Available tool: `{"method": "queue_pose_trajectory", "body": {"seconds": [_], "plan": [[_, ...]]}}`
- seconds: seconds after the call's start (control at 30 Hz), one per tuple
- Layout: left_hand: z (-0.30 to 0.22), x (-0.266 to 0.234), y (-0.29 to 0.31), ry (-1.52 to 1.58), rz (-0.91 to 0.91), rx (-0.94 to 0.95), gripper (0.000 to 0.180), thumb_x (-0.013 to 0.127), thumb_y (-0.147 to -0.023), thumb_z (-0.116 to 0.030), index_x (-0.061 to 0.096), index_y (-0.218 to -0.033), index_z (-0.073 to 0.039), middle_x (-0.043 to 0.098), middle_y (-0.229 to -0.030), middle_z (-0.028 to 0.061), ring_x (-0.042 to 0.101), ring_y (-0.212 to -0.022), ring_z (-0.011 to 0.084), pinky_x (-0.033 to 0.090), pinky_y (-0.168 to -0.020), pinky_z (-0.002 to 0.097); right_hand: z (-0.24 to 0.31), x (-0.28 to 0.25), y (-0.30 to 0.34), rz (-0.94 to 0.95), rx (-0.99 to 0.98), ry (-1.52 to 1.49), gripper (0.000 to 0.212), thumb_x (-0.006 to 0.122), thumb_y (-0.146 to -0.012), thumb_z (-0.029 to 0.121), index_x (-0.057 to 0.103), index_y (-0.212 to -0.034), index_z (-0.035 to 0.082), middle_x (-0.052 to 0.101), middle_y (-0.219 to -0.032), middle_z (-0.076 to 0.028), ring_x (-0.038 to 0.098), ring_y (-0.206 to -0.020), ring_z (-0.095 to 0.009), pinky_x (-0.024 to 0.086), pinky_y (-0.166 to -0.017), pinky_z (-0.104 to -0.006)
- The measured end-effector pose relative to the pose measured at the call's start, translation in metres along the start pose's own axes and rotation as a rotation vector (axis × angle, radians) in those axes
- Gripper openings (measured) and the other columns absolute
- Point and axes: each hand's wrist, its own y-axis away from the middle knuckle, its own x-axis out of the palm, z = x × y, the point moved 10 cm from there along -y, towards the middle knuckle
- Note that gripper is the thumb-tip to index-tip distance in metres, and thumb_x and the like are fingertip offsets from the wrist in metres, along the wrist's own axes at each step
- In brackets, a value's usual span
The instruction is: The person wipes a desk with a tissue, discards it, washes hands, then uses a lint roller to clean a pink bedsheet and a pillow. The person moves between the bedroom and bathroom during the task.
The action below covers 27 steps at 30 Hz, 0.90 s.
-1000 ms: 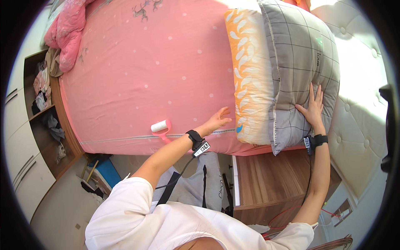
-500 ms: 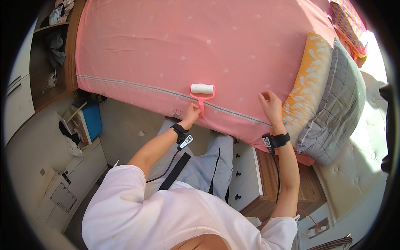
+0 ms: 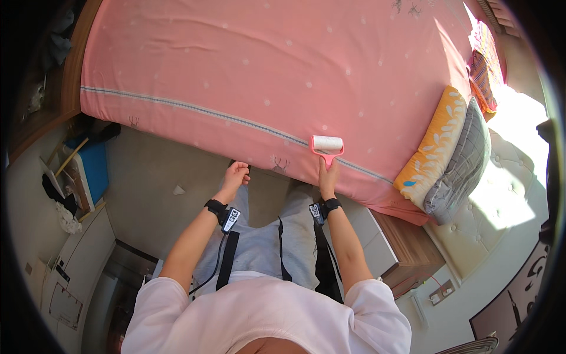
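A lint roller (image 3: 327, 144) with a white sticky cylinder and a pink frame is at the near edge of the bed, over the striped band of the pink sheet (image 3: 212, 76). My right hand (image 3: 328, 179) is wrapped round its handle, which is mostly hidden in the fingers. Off to the left, my left hand (image 3: 237, 175) is beside the bed's near edge, its fingers curled in with nothing visible in them. Both wrists wear a black band with a small device.
An orange leaf-patterned pillow (image 3: 433, 141) and a grey checked pillow (image 3: 463, 168) lean at the right end, by the tufted headboard (image 3: 504, 168). A wooden-topped nightstand (image 3: 407, 239) stands near my right arm. At left are a wooden cabinet (image 3: 73, 71) and a blue bin (image 3: 93, 162).
The lint roller has passed from my left hand to my right. My left hand has drawn back to the bed's edge, and my right has come away from the pillows. The view has shifted.
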Motion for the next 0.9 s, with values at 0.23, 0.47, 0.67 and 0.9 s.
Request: {"method": "queue_pose_trajectory", "body": {"seconds": [0.23, 0.47, 0.67, 0.9], "plan": [[0.034, -0.148, -0.008, 0.149, -0.163, -0.020, 0.012, 0.052, -0.088, -0.013, 0.055, -0.099, -0.010, 0.057, -0.079, 0.0002, 0.056, -0.064, 0.0093, 0.046, -0.056, 0.0229, 0.045, 0.033, -0.013, 0.275, -0.104, 0.494, 0.039, 0.054, -0.090, 0.037, 0.049, -0.095, -0.001, 0.060, -0.077, -0.026, 0.058, -0.076, -0.044, 0.042, -0.063, -0.0523], [0.087, -0.183, -0.002, 0.314, -0.202, -0.129, 0.011, 0.053, -0.089, -0.013, 0.055, -0.100, -0.011, 0.057, -0.082, 0.0004, 0.057, -0.066, 0.0106, 0.048, -0.061, 0.0262, 0.247, 0.149, -0.211, 0.229, -0.399, 0.470, 0.044, 0.051, -0.089, 0.044, 0.050, -0.097, 0.000, 0.063, -0.090, -0.023, 0.059, -0.087, -0.041, 0.045, -0.072, -0.0490], [0.093, -0.195, 0.007, 0.385, -0.191, -0.039, 0.014, 0.052, -0.089, -0.012, 0.054, -0.102, -0.008, 0.057, -0.082, 0.0014, 0.057, -0.066, 0.0100, 0.048, -0.060, 0.0242, 0.371, 0.188, -0.313, 0.087, -0.363, 0.286, 0.050, 0.057, -0.085, 0.042, 0.059, -0.089, -0.008, 0.064, -0.087, -0.027, 0.062, -0.086, -0.041, 0.049, -0.072, -0.0455], [0.130, -0.222, 0.011, 0.450, -0.304, -0.111, 0.014, 0.052, -0.090, -0.013, 0.055, -0.103, -0.008, 0.057, -0.085, 0.0016, 0.056, -0.068, 0.0099, 0.048, -0.061, 0.0246, 0.292, 0.076, -0.330, -0.045, -0.007, 0.412, 0.047, 0.044, -0.091, 0.038, 0.060, -0.071, -0.001, 0.062, -0.057, -0.012, 0.064, -0.054, -0.024, 0.051, -0.056, -0.0349]]}}
